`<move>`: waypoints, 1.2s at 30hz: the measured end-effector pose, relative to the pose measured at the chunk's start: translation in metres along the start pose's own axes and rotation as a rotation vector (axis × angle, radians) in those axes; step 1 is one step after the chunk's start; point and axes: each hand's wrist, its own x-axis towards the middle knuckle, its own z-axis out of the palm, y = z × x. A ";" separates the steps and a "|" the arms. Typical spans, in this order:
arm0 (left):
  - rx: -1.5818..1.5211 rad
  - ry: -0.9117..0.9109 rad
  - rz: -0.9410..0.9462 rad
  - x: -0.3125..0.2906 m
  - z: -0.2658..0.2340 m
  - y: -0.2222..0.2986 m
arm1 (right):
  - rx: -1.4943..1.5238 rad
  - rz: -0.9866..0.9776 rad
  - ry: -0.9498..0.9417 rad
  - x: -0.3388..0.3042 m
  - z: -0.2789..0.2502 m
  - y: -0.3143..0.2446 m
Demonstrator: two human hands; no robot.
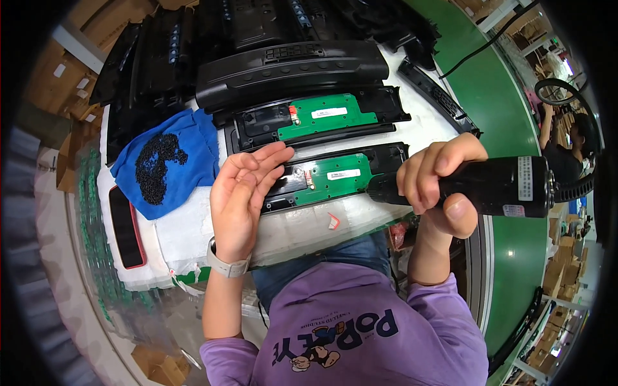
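Note:
My right hand (444,180) is wrapped round a black electric screwdriver (499,185) held almost level. The driver's front end points left, at the right edge of a green circuit board (335,179); the bit itself cannot be made out. That board lies in the nearer long black plastic panel (391,156). Over the panel's left end is my left hand (248,186), palm turned up and fingers apart, with nothing visible in it. To its left, a pile of small black screws (154,168) rests on a blue cloth (196,145).
Behind the near panel lies a second black panel with a green board (328,114). Beyond it stand a larger black housing (290,71) and several stacked black parts. A phone (129,228) lies at the table's left edge. A narrow black strip (438,96) sits at the right.

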 end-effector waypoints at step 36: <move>0.266 -0.063 -0.077 -0.013 0.000 0.001 | 0.537 -0.227 0.004 0.030 0.027 0.015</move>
